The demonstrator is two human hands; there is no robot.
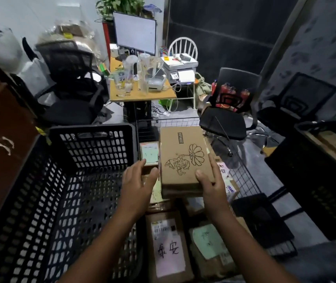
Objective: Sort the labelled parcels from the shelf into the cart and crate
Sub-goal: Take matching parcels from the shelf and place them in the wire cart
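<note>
While my right hand (pixel 212 186) grips the brown cartoon-printed cardboard box (pixel 181 152), thumb on top, my left hand (pixel 136 180) hovers alongside, fingers relaxed, holding nothing.

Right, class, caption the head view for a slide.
Right hand grips a printed box over parcels; left hand open beside the crate.

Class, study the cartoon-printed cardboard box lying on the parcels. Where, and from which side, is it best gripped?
Probably by its long side edges near the person's end, one hand from each side: the cardboard box lies flat and looks too broad for one hand. The right hand grips the near right edge; the left hand is open beside the left.
</note>
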